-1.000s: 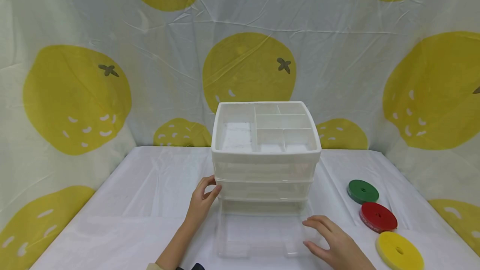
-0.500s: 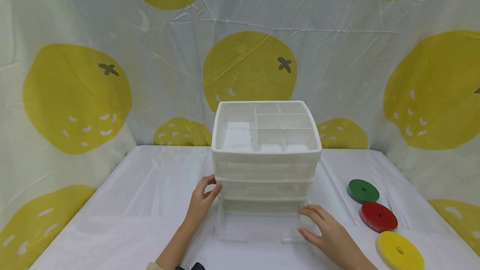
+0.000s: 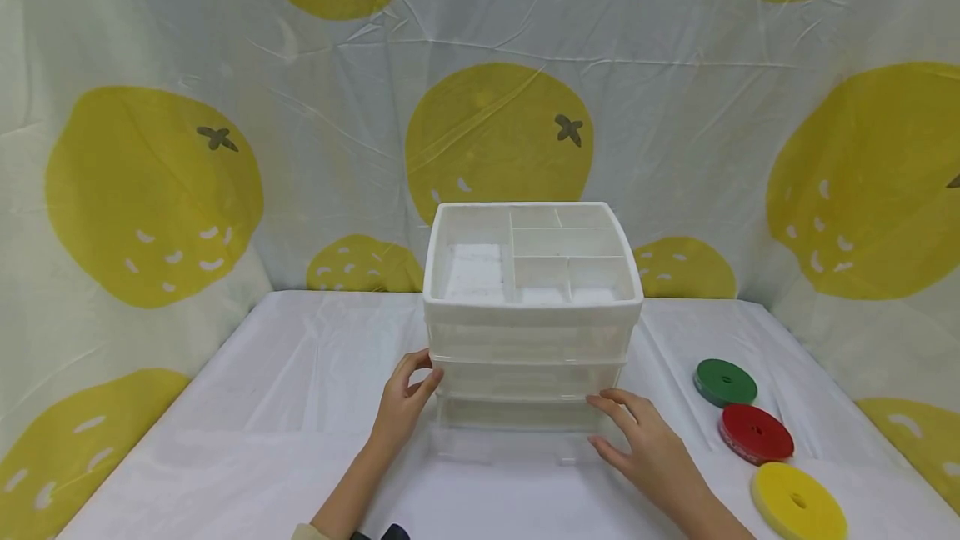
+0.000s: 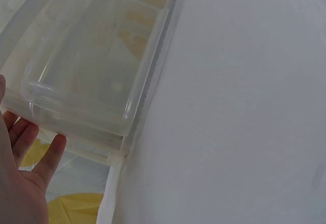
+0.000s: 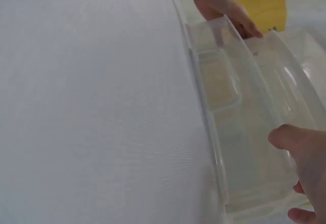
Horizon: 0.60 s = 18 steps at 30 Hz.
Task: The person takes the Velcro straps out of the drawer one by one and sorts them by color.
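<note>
A white plastic drawer unit stands on the cloth, with a divided tray on top. Its clear bottom drawer sticks out a little at the front. My left hand rests against the unit's left side, its fingers spread along the wall in the left wrist view. At the drawer's right front corner is my right hand. In the right wrist view, the thumb lies over the drawer front and the other fingers are at its side, partly hidden.
To the right lie a green roll, a red roll and a yellow roll in a slanting row. A curtain with yellow fruit prints hangs behind the white-covered table.
The bottom drawer has slid back into the unit by most of its length. My right hand has moved forward with it. My left hand has stayed in place.
</note>
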{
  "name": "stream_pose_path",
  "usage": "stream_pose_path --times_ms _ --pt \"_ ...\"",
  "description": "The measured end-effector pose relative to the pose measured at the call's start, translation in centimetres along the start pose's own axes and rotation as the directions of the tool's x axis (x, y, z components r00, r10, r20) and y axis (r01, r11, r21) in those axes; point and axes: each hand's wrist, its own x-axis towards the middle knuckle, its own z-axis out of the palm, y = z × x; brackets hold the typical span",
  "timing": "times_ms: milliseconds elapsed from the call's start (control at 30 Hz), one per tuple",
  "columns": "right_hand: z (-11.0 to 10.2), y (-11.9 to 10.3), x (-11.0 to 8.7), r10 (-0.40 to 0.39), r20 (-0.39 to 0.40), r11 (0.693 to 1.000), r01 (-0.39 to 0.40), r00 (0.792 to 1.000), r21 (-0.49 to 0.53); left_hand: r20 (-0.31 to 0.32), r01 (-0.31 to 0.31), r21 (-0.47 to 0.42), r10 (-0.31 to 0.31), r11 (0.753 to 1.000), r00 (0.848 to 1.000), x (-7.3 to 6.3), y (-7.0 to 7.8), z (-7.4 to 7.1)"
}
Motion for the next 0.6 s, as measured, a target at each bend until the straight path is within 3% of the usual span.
stream_pose_path --times_ms 367,600 --pt "1.1 0.1 0.7 -0.052 -0.113 0.998 0.048 0.992 -0.036 -0.006 0.003 0.005 -0.003 1.000 1.000 -0.1 0.5 0.1" --pt "1.8 0.2 1.3 -0.110 -0.211 0.993 0.101 0.971 -0.054 -0.006 -0.009 0.008 0.009 1.000 1.000 0.0 0.2 0.1"
